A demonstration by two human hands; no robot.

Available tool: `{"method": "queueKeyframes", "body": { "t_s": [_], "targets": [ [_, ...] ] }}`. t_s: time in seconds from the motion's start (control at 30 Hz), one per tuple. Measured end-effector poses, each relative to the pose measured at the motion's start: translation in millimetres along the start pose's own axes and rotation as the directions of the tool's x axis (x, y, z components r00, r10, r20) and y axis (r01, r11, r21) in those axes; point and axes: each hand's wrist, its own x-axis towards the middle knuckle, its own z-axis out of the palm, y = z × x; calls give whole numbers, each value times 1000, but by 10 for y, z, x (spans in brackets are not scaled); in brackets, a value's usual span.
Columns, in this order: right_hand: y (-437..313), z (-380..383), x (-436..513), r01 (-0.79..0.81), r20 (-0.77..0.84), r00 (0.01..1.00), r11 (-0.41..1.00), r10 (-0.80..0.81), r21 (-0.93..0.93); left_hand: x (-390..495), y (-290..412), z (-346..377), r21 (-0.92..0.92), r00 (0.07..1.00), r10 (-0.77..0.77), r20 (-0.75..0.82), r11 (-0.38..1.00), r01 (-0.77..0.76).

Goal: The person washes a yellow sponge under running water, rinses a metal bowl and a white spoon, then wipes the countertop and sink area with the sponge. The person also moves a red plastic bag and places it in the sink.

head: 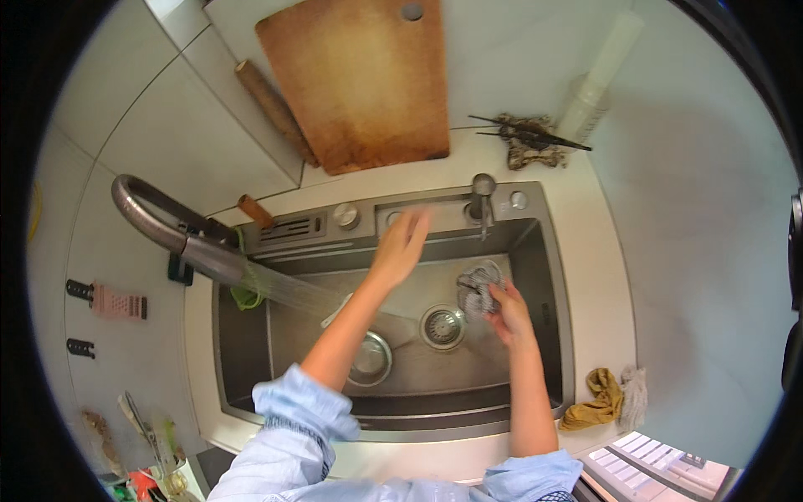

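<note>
My right hand (511, 314) grips a crumpled grey striped cloth (479, 288) over the right part of a stainless steel sink (401, 376). My left hand (401, 245), blurred, is above the sink's back ledge with fingers stretched out and nothing seen in it. Water streams from the pull-down faucet (213, 260) at the left, passing behind my left forearm. A drain strainer (443, 327) lies between the cloth and a round metal dish (374, 359), which my forearm partly hides. Also half covered by that arm is a white object (339, 310).
A soap dispenser (482, 194), a round knob (346, 216) and a slotted knife holder (292, 229) line the back ledge. A wooden cutting board (364, 81) and a rolling pin (276, 113) lean behind. Yellow cloth (596, 401) lies right; a green mesh item (248, 295) hangs left.
</note>
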Motion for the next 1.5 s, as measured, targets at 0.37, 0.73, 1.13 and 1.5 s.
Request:
{"method": "queueKeyframes", "body": {
  "t_s": [0.37, 0.73, 1.13, 1.5],
  "targets": [
    [1284, 499, 62, 28, 139, 986, 738, 90, -674, -1658, -2424, -906, 400, 852, -357, 382, 895, 196],
    [2191, 1854, 437, 501, 481, 857, 79, -185, -862, -1738, -2102, -1347, -457, 818, -570, 78, 709, 538],
    [2358, 2051, 254, 752, 708, 658, 176, -257, -635, -1634, -2128, -1302, -428, 853, -518, 59, 759, 491],
    [2249, 1835, 243, 424, 400, 837, -21, -373, -905, -1834, -2136, -1106, -186, 903, -428, -39, 891, 415]
  ]
}}
